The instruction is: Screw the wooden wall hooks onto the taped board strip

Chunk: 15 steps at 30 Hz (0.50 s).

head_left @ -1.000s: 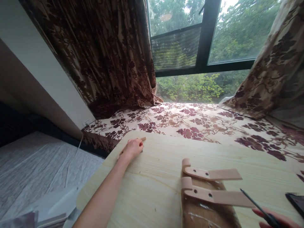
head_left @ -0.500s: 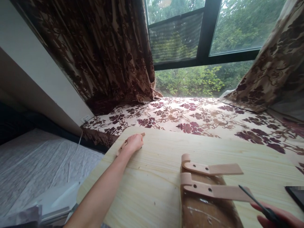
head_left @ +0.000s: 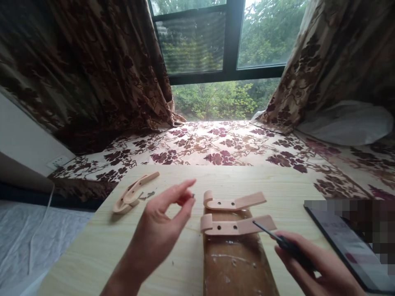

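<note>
Two pale wooden pieces, the farther one (head_left: 236,202) and the nearer one (head_left: 237,226), lie across a brown wooden block (head_left: 231,263), each with two dark holes or screw heads. My left hand (head_left: 169,209) is raised left of them, thumb and fingers pinched on a small dark item, too small to name. In my right hand (head_left: 305,255) is a screwdriver (head_left: 290,246) with a dark handle, its shaft tip over the nearer wooden piece. More curved wooden pieces (head_left: 132,193) lie at the far left, beside several small screws (head_left: 147,195).
The pale wooden table (head_left: 92,250) carries a dark-framed tablet or phone (head_left: 345,246) at the right. Beyond it are a floral-covered sill (head_left: 216,144), curtains and a window. A white plastic bag (head_left: 348,121) lies at the far right.
My left hand has come back from the far-left wooden pieces towards the block, uncovering them and the screws. The view has turned right, and more of my right hand and the device shows.
</note>
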Available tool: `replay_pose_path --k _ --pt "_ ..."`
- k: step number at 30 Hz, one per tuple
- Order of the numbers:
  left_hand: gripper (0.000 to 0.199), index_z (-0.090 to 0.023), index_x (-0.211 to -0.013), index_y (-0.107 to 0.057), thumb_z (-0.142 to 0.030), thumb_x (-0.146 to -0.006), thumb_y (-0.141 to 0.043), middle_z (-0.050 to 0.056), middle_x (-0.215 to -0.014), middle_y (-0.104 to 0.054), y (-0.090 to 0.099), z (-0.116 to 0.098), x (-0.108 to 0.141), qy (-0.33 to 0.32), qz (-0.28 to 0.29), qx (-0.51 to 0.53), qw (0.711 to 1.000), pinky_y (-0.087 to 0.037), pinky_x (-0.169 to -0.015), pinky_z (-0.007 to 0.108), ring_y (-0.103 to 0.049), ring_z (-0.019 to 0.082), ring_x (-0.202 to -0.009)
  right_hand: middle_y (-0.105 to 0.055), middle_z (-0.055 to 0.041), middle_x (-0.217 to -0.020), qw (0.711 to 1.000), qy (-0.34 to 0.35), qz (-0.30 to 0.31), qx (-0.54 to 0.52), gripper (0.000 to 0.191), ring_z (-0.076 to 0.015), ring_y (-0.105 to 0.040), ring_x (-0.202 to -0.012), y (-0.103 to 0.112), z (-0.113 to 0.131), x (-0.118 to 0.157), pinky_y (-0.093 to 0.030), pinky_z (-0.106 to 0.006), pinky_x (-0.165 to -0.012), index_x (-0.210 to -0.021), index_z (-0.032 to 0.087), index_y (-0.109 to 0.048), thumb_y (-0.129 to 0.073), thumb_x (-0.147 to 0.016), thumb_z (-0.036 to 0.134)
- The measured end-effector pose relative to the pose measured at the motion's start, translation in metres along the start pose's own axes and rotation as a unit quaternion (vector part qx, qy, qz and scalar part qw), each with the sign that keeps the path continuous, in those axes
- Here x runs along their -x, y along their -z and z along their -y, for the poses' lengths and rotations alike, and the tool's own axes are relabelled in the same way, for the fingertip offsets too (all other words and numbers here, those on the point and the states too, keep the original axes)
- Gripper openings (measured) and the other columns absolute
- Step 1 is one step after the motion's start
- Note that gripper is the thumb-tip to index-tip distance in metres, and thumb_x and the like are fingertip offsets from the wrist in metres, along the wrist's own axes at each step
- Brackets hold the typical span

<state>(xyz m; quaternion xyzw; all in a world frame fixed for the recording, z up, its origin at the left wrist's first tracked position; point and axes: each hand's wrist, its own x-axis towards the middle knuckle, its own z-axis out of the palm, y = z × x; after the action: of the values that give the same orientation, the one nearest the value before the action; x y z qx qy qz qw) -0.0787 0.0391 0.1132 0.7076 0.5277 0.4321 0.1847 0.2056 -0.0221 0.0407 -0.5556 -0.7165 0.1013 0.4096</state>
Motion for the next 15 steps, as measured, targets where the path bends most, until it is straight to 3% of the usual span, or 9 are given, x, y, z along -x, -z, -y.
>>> replay_pose_path --k 3,7,11,15 --pt "0.020 -0.031 -0.099 -0.064 -0.019 -0.083 -0.058 -0.006 -0.091 -0.067 -0.021 -0.018 0.018 -0.089 0.034 0.014 0.995 -0.050 -0.076 0.017 -0.063 0.009 -0.085 -0.073 -0.0032 -0.085 0.999 0.016 0.039 -0.022 0.018 -0.0169 -0.069 -0.074 -0.001 0.001 -0.003 -0.054 -0.016 -0.062 -0.095 0.023 -0.066 -0.055 -0.083 0.031" --pt "0.017 -0.027 -0.093 -0.059 -0.015 -0.082 -0.057 -0.004 -0.086 -0.065 -0.038 -0.014 0.022 -0.137 0.034 -0.027 0.990 -0.050 -0.074 0.021 -0.062 0.010 -0.081 -0.072 -0.0048 -0.085 0.998 0.010 0.052 -0.040 0.019 -0.0167 -0.069 -0.075 -0.003 -0.001 0.000 -0.054 -0.017 -0.062 -0.099 0.021 -0.064 -0.053 -0.085 0.027" --pt "0.014 -0.025 -0.090 -0.056 -0.013 -0.082 -0.055 -0.001 -0.081 -0.062 -0.042 -0.010 0.021 -0.192 0.045 -0.100 0.975 -0.050 -0.070 0.027 -0.059 0.014 -0.080 -0.072 -0.0057 -0.080 0.998 -0.016 0.021 -0.056 0.020 -0.0185 -0.068 -0.072 -0.005 0.001 0.001 -0.054 -0.020 -0.063 -0.092 0.022 -0.067 -0.054 -0.084 0.035" --pt "0.019 -0.024 -0.088 -0.054 -0.007 -0.079 -0.055 -0.002 -0.078 -0.062 -0.035 -0.012 0.018 -0.268 0.063 -0.142 0.951 -0.049 -0.078 0.029 -0.058 0.015 -0.088 -0.071 -0.0049 -0.074 0.996 -0.045 -0.006 -0.080 0.024 -0.0165 -0.066 -0.062 -0.009 0.003 0.002 -0.053 -0.018 -0.056 -0.089 0.022 -0.068 -0.055 -0.083 0.041"
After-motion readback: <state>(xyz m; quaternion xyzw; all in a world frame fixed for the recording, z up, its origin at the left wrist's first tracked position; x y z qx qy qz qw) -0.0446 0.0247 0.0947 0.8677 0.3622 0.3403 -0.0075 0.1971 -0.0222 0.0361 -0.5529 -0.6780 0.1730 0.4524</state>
